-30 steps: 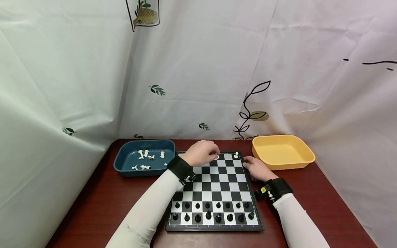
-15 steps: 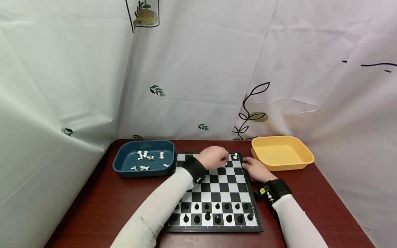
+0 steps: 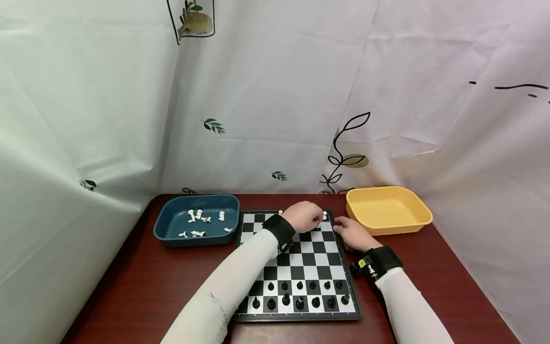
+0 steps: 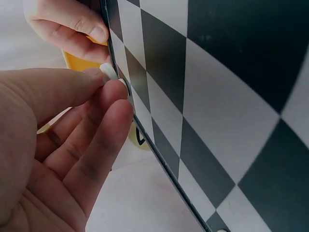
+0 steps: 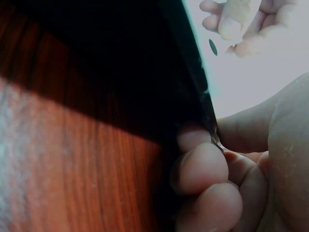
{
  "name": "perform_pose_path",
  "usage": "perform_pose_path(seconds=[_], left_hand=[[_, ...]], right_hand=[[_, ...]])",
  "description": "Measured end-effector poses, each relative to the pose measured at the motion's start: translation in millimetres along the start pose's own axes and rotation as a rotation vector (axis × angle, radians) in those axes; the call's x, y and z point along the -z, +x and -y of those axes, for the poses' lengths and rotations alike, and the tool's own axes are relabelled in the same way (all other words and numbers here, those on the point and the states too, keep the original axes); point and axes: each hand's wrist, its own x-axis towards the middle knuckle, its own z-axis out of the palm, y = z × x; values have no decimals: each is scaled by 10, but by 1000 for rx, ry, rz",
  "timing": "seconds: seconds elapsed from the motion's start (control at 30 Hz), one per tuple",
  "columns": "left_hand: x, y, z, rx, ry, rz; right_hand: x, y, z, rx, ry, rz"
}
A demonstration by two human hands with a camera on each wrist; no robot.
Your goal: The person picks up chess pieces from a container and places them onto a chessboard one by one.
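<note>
My left hand [image 3: 303, 217] is over the far right part of the chessboard [image 3: 309, 272]. Its thumb and index finger pinch a small white chess piece [image 4: 108, 71], mostly covered by the fingertips. Close beyond these fingers, another white chess piece [image 3: 324, 215] stands in the far right corner. A further white piece [image 3: 280, 211] shows at the far edge, left of my hand. My right hand [image 3: 354, 234] grips the board's right edge, thumb on one face and curled fingers at the other. Black chess pieces [image 3: 285, 299] stand in two rows at the near end, some hidden by my left sleeve.
To the board's left is a dark blue tray [image 3: 193, 242] with several white chess pieces lying in it. A yellow tray [image 3: 388, 210] sits behind my right hand at the back right. White printed cloth [image 3: 240, 95] hangs behind the dark red table [image 3: 142, 286].
My left hand has moved right across the far rows, still pinching the white piece. The white piece at the far edge has come into sight behind it. My right hand stays at the board's edge.
</note>
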Motion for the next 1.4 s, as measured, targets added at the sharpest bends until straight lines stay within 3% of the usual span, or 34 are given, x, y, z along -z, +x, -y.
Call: perform_pose_path(seconds=[0.3, 0.57, 1.4], left_hand=[[-157, 64, -50, 1, 0, 17], [-249, 153, -7, 6, 12, -23], [-143, 189, -115, -2, 47, -21]], right_hand=[[-49, -28, -41, 31, 15, 14], [-46, -32, -15, 22, 2, -5], [12, 24, -8, -10, -28, 4]])
